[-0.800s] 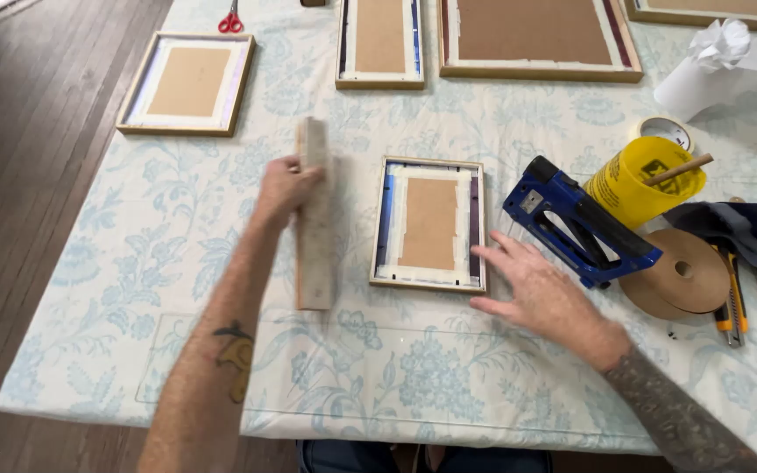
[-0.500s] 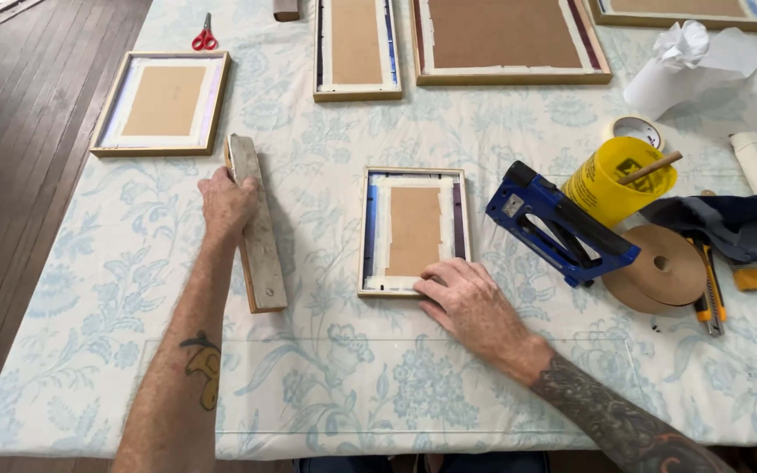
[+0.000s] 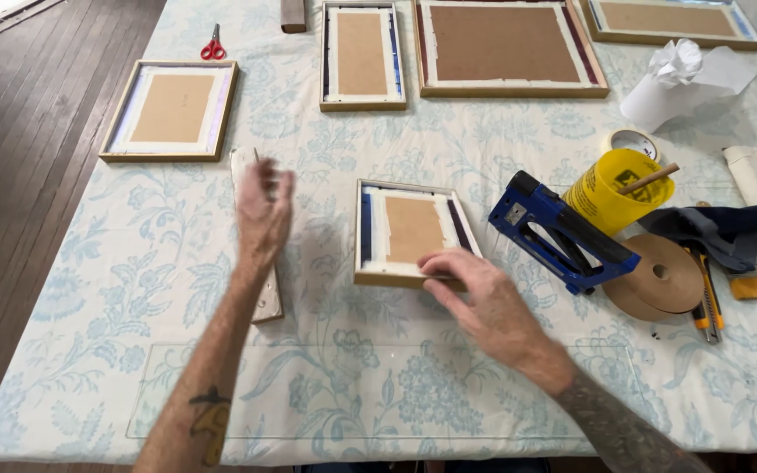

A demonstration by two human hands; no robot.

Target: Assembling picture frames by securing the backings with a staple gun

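Observation:
A small gold picture frame (image 3: 412, 229) lies face down on the blue floral tablecloth (image 3: 89, 289), its brown backing board taped in white. My right hand (image 3: 477, 296) is at the frame's near right corner, fingers over the bottom rail and thumb under it. A worn whitish wooden strip (image 3: 266, 298) lies to the left of the frame, pointing away from me. My left hand (image 3: 265, 210) hovers just over the strip's middle, blurred, fingers loose and apart, holding nothing.
A blue staple gun (image 3: 562, 232), yellow cup with a stick (image 3: 615, 188), brown tape roll (image 3: 659, 276) and utility knife (image 3: 707, 298) sit to the right. Other face-down frames (image 3: 171, 109) line the far side, with red scissors (image 3: 213, 45) and crumpled paper (image 3: 681, 79).
My left hand has let go of the wooden strip and lifted off it. My right hand slid from beside the frame onto its near rail.

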